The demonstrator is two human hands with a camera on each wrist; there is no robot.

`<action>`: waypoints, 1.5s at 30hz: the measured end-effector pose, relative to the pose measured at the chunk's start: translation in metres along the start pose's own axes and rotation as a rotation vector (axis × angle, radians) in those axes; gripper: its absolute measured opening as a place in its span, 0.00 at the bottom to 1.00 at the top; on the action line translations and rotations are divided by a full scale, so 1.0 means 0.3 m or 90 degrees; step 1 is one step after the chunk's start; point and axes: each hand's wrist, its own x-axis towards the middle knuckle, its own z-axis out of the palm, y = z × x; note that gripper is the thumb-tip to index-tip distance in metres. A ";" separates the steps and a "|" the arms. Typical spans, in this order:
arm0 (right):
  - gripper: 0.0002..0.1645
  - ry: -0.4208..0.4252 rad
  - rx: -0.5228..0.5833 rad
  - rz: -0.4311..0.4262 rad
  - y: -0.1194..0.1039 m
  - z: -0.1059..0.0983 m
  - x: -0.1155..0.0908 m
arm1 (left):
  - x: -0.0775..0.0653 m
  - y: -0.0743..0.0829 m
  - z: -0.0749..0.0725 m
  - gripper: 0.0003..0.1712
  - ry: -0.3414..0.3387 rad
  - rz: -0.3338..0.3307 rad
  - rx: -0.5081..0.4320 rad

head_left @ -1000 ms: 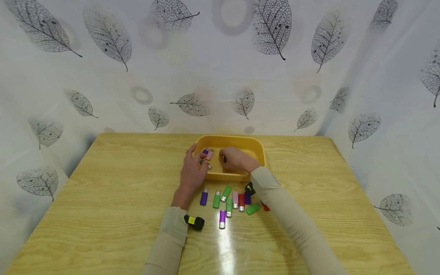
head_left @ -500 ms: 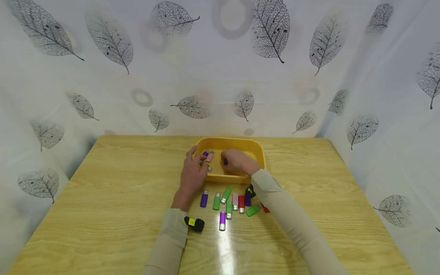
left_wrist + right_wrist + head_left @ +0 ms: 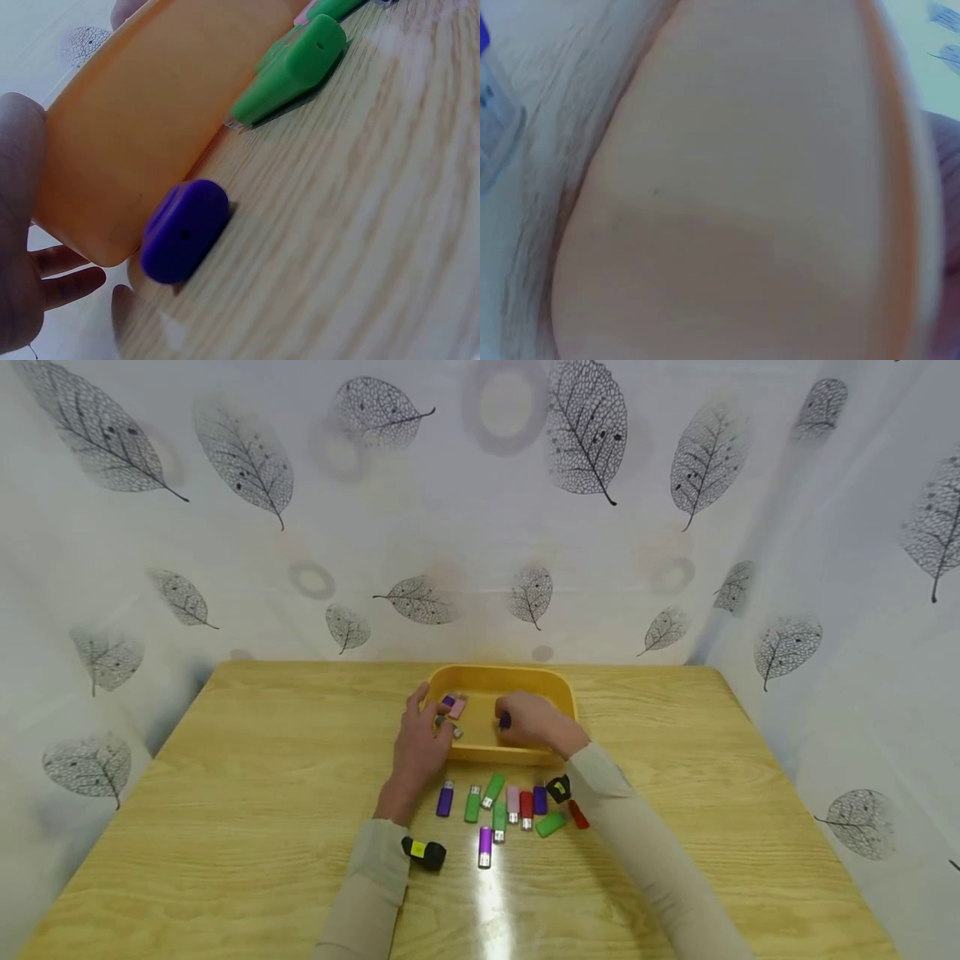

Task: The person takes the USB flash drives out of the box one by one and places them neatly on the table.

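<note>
Yellow plastic forms the tray (image 3: 495, 754) that stands on a wood-grain table (image 3: 300, 818). Over the tray's left end lies the left hand (image 3: 422, 743), some fingers outside the wall, thumb and forefinger inside; whether it grips the rim or the grey USB stick (image 3: 457, 732) beside the thumb, the views do not tell. Inside the tray, the right hand (image 3: 532, 722) has its fingers curled round a dark purple stick (image 3: 505, 721), mostly hidden. At the tray's left end a pink USB stick (image 3: 457, 708) and a violet stick (image 3: 448, 700) lie close together.

Before the tray's near wall, more sticks lie loosely scattered: an indigo USB stick (image 3: 445, 799) near its left part, green USB sticks (image 3: 472, 804) and a red USB stick (image 3: 527, 807) farther right. A bright purple USB stick (image 3: 485, 845) lies farthest from the tray. Behind the tray hangs a leaf-printed white curtain (image 3: 465, 535).
</note>
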 end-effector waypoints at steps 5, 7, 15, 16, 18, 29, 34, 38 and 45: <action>0.15 0.020 0.077 -0.029 0.002 -0.032 -0.060 | 0.007 -0.003 0.001 0.14 0.004 0.007 0.009; 0.16 0.024 0.120 -0.039 0.006 -0.045 -0.088 | 0.008 -0.005 0.002 0.14 0.005 0.009 0.011; 0.20 0.017 0.203 -0.017 0.007 -0.060 -0.180 | 0.004 -0.006 0.004 0.14 0.010 0.012 0.003; 0.20 0.015 0.195 -0.016 0.004 -0.063 -0.187 | 0.004 -0.005 0.003 0.14 0.011 0.013 0.002; 0.20 0.018 0.181 -0.022 -0.003 -0.069 -0.199 | 0.003 -0.004 0.004 0.14 0.013 0.016 0.003; 0.24 0.034 0.098 -0.027 -0.031 -0.062 -0.275 | -0.005 0.004 0.007 0.14 0.008 0.006 -0.002; 0.25 0.063 0.063 -0.039 -0.030 -0.046 -0.321 | -0.005 0.001 0.009 0.14 0.004 0.011 0.000; 0.27 0.092 0.037 -0.036 -0.027 -0.040 -0.350 | -0.003 0.004 0.003 0.13 0.011 0.019 0.001; 0.24 0.111 -0.022 -0.068 -0.044 -0.024 -0.383 | -0.006 0.004 0.004 0.13 0.016 0.021 -0.001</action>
